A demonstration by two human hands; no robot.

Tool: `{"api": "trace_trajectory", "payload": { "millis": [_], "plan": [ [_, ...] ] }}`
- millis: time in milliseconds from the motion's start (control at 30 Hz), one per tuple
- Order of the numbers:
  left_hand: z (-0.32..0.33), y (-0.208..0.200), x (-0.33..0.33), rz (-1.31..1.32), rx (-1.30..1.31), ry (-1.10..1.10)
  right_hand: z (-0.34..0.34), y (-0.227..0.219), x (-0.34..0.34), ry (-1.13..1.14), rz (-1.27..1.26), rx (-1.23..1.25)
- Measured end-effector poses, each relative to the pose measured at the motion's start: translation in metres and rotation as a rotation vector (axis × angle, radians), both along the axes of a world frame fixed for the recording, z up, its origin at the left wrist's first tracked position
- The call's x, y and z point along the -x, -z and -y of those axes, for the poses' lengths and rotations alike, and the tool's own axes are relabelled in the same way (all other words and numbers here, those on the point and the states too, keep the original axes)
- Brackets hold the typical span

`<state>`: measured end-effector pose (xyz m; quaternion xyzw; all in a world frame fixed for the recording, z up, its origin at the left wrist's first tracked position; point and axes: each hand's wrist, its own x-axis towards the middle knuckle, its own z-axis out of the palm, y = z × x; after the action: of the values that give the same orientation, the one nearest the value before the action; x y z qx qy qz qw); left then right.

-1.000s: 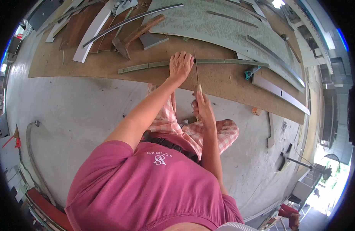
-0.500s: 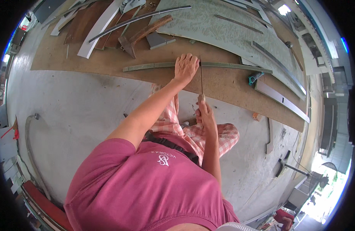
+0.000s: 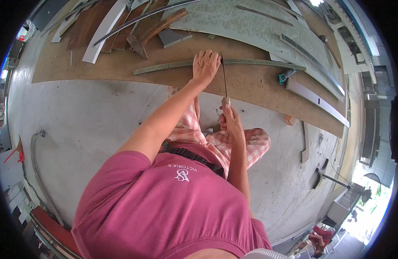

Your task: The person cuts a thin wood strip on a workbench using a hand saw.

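My left hand (image 3: pixel 206 67) presses down on a long, narrow grey-green strip (image 3: pixel 259 63) lying on the brown board, its fingers curled over the strip. My right hand (image 3: pixel 231 120) grips the handle of a hand saw (image 3: pixel 225 82), closer to my body. The thin blade points away from me and crosses the strip just right of my left hand's fingers. How deep the blade sits in the strip is too small to tell. Right of the blade, a small teal tool (image 3: pixel 286 76) lies near the strip's right end.
The brown board (image 3: pixel 100 71) on the floor carries a wooden-handled hammer (image 3: pixel 158 32), a grey offcut (image 3: pixel 173 38), a white strip (image 3: pixel 105 32) and a large patterned sheet (image 3: pixel 233 26). A white bar (image 3: pixel 317 102) lies at right. A brick-like block (image 3: pixel 289 120) sits beyond the board's near edge.
The whole view has shifted, so the board and hands appear slightly higher. Both hands keep their grip, with the saw still across the strip at about the same place.
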<state>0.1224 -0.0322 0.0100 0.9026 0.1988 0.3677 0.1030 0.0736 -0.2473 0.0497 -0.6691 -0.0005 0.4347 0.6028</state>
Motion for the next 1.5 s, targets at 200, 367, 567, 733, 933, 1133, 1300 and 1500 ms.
{"api": "trace_trajectory", "payload": {
  "millis": [200, 367, 567, 733, 933, 1133, 1300, 1500],
  "plan": [
    [0.0, -0.006, 0.004, -0.056, 0.045, 0.064, -0.002, -0.004, 0.004, 0.091, 0.009, -0.084],
    [-0.017, -0.008, 0.021, -0.012, 0.055, 0.27, -0.006, -0.045, -0.006, 0.195, -0.019, -0.32],
    [-0.035, -0.022, 0.028, -0.309, 0.062, 0.372, -0.003, -0.035, -0.01, 0.138, -0.001, -0.337],
    [-0.069, -0.014, 0.057, -0.27, -0.034, 0.308, 0.031, -0.035, 0.011, 0.231, 0.017, -0.286],
    [-0.074, -0.041, 0.077, -0.391, 0.008, 0.155, 0.048, -0.023, 0.009, 0.276, -0.04, -0.31],
    [-0.014, -0.024, 0.007, -0.162, 0.08, 0.205, 0.028, -0.006, 0.005, 0.177, -0.005, -0.131],
    [0.001, 0.003, -0.028, -0.029, 0.147, 0.07, 0.011, -0.001, -0.004, 0.123, 0.027, -0.136],
    [0.009, 0.004, -0.033, 0.044, 0.181, 0.021, 0.015, 0.011, -0.009, 0.065, 0.003, -0.095]
  ]
}}
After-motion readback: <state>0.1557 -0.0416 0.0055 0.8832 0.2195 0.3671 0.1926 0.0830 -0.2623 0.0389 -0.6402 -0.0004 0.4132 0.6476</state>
